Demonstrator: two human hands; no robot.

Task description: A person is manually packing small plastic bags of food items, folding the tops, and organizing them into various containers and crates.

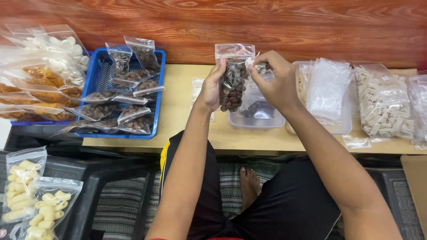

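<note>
Black shorts and a bare foot fill the bottom of frame, seated person, both forearms reaching up to a low wooden table. Left hand pinches the side of a clear zip pouch of brown pieces, thumb and fingers closed on its left edge, pouch upright and lifted above the table, just in front of a clear plastic tub. Right hand is curled at the pouch's top right corner, fingertips pressed on the zip strip; whether it also holds a few loose pieces cannot be told, too small.

Judgement: the pouch is being closed or topped up. To do it well, keep the pouch vertical, hold the mouth taut with the left hand, and run the right fingers flat along the whole strip so no gap stays.

Around: blue basket at left with about 8 filled brown pouches, 2 bags of pale curled snacks on a dark stool lower left, stack of empty clear pouches at right, bag of white sticks far right.
</note>
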